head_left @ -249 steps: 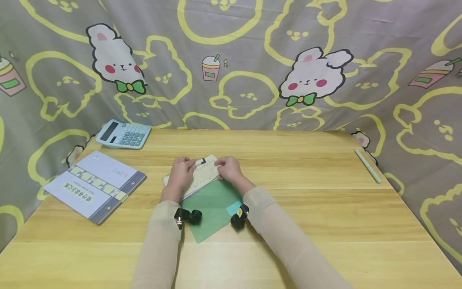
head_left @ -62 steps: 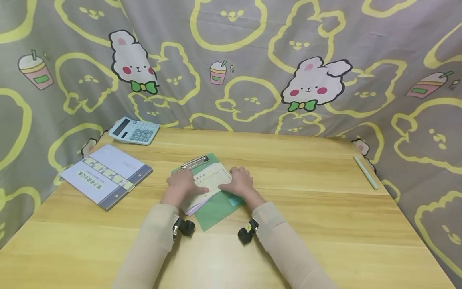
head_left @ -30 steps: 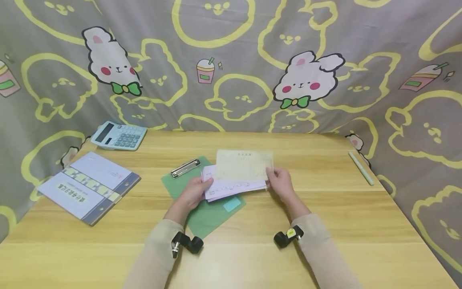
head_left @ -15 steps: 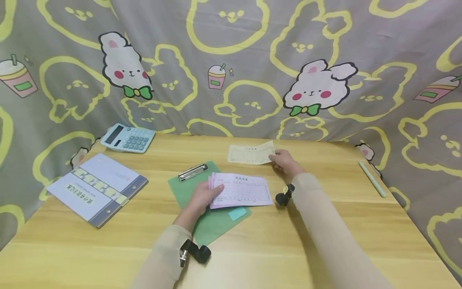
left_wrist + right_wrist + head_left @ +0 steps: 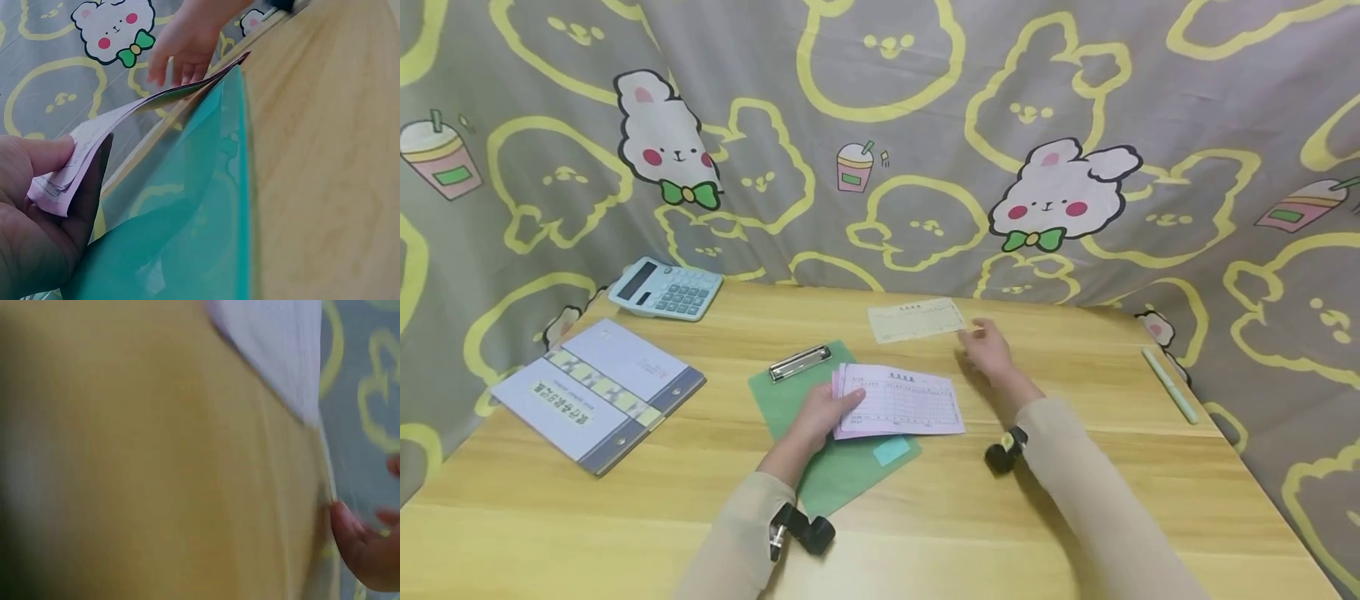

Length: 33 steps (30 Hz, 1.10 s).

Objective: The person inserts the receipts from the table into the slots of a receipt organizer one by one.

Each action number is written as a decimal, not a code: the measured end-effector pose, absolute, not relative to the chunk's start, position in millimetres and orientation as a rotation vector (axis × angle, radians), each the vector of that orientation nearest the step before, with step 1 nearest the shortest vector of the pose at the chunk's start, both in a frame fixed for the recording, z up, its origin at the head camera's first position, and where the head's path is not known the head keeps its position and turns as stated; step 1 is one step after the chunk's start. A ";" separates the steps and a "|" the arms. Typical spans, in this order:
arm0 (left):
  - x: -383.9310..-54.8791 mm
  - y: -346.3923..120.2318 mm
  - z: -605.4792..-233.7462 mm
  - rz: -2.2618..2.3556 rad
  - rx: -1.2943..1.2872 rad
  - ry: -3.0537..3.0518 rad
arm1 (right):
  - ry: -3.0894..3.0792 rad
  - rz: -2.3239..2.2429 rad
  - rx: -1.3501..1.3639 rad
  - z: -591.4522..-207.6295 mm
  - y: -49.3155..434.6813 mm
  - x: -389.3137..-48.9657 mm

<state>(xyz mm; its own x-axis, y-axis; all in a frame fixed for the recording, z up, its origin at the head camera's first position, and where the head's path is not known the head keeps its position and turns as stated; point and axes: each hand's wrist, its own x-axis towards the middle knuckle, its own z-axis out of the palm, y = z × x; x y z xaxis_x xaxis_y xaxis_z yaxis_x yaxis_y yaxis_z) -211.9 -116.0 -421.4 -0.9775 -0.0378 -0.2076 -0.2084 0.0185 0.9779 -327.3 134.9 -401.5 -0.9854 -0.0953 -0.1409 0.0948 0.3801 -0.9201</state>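
Observation:
My left hand (image 5: 816, 417) grips the left end of a thin stack of pale purple printed forms (image 5: 902, 400), thumb on top. The left wrist view has the thumb (image 5: 47, 153) on the upper face and fingers beneath the bent sheets (image 5: 94, 144). Beneath the stack is a green clipboard (image 5: 842, 483) with a metal clip (image 5: 800, 363) and a light blue label (image 5: 891, 451). Farther back, a cream printed slip (image 5: 915, 320) lies on the table. My right hand (image 5: 988, 352) is just right of that slip, fingers apart and nothing held; the right wrist view is blurred.
A purple-grey ledger book (image 5: 598, 396) lies at the left, with a light blue calculator (image 5: 667, 288) behind it. On the right side lies a pale green pen (image 5: 1170, 386). A patterned curtain (image 5: 917, 125) hangs along the table's back edge.
The cream slip, earlier atop the stack, was carried back by my right hand, laid on the table and let go. My left hand keeps the purple forms over the clipboard.

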 end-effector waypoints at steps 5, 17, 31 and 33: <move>-213.8 -116.2 -417.2 2.149 -0.329 2.122 | 2.395 -1.343 -0.284 -394.6 130.7 -289.9; -213.0 -116.7 -417.5 2.124 -0.367 2.199 | 2.508 -1.292 -0.447 -399.8 177.3 -282.9; -212.1 -119.3 -419.0 2.027 -0.294 2.218 | 3.067 -0.419 -0.232 -391.9 267.5 -351.9; -212.6 -119.6 -419.3 2.027 -0.280 2.219 | 3.058 -0.362 -0.191 -391.7 273.7 -355.8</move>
<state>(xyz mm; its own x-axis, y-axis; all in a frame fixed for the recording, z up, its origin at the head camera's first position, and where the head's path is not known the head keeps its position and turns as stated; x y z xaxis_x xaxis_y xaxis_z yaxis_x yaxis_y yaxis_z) -212.6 -119.6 -419.3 -0.9754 -0.0534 -0.2139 -0.2179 0.0843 0.9723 -355.8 273.7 -391.7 -0.9908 -0.1294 -0.0408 -0.1163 0.9648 -0.2359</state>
